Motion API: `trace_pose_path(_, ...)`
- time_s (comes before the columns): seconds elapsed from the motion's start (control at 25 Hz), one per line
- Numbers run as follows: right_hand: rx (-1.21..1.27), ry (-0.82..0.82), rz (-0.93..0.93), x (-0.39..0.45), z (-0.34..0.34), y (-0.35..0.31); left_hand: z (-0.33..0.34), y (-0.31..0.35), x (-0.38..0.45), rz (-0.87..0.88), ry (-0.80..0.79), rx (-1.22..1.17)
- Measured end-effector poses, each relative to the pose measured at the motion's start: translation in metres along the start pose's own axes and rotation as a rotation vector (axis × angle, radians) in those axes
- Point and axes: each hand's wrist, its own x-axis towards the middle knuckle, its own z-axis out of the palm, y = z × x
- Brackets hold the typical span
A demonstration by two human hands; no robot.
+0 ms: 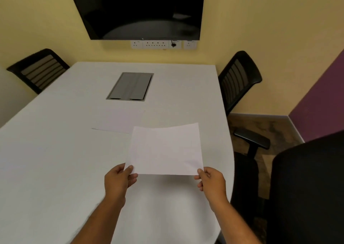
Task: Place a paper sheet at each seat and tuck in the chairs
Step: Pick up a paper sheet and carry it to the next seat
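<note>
A white paper sheet point(165, 148) hangs just above the white table point(55, 150), held by its two near corners. My left hand point(119, 180) pinches the near left corner and my right hand point(212, 182) pinches the near right corner. Behind it, another white paper point(119, 120) lies flat on the table. A black chair point(40, 68) stands at the far left side, close to the table. A second black chair point(240, 79) stands at the far right side. A third black chair point(305, 187) stands near right, turned away from the table edge.
A grey cable hatch point(130, 86) is set into the table's middle. A dark wall screen point(141, 8) hangs above a row of sockets point(163, 44). Brown floor point(260, 124) shows between the right chairs, bounded by yellow and purple walls.
</note>
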Motion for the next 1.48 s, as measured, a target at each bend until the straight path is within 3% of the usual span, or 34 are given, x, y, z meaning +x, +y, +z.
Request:
trace_pose_path(0.36,-0.015,0.209,0.087,0.088,-0.042,0.027,0.096,-0.034,0.034,-0.016,-0.014,0.274)
trace_pose_path(0.6,-0.063,0.157,0.161,0.158,-0.037,0.06,0.157,-0.07,0.09,-0.076,0.095,0.401)
trace_pose_path(0.84,-0.155,0.059,0.168,0.182,-0.028,0.084,0.165,-0.101,0.114,-0.181,0.152,0.459)
trace_pose_path(0.96,-0.222,0.006,0.172,0.182,-0.029,0.094,0.164,-0.105,0.109,-0.143,0.082,0.653)
trace_pose_path(1.08,-0.25,-0.032,0.183,0.181,-0.03,0.097,0.163,-0.109,0.092,0.032,0.065,0.944)
trace_pose_path(1.24,-0.266,-0.063,0.198,0.176,-0.034,0.095,0.177,-0.122,0.068,0.32,-0.256,1.253)
trace_pose_path(1.32,-0.255,-0.112,0.224,0.171,-0.037,0.096,0.183,-0.133,0.061,0.252,-0.348,1.326)
trace_pose_path(1.48,-0.314,-0.197,0.24,0.164,-0.047,0.094,0.184,-0.143,0.062,0.162,-0.36,1.325)
